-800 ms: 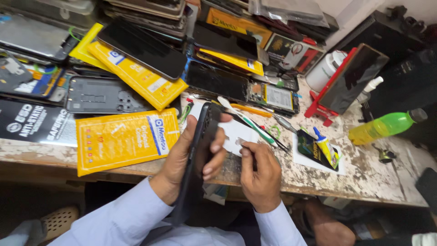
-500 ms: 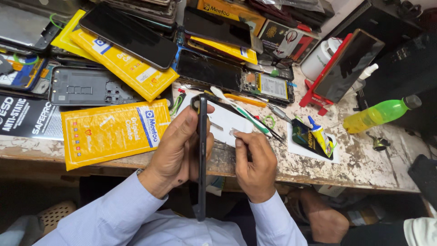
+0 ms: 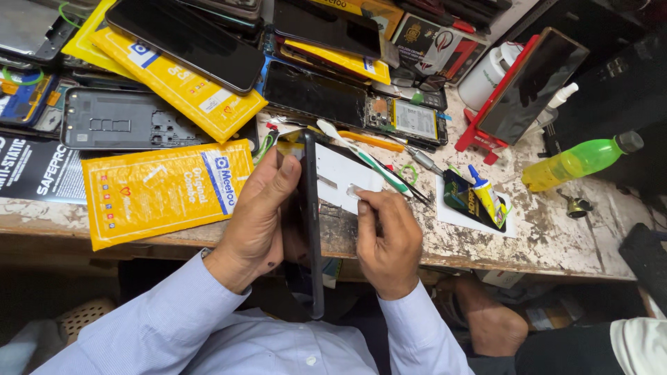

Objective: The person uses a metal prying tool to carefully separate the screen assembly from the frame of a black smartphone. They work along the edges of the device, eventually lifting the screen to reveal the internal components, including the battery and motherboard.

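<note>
The left hand (image 3: 260, 219) is gripping a black phone (image 3: 310, 229) held on edge; just beside it, the right hand (image 3: 387, 239) is pinching a small clear strip (image 3: 353, 189) over the white sheet (image 3: 344, 179).

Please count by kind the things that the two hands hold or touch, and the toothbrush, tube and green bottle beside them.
Dark phone, in left hand: 1
White card, under right hand: 1
Toothbrush: 1
Glue tube: 1
Green bottle: 1
Total: 5

Green bottle (image 3: 580, 161) at three o'clock on the counter (image 3: 556, 229); yellow packets (image 3: 163, 191) at nine; glue tube (image 3: 485, 194) between.
</note>
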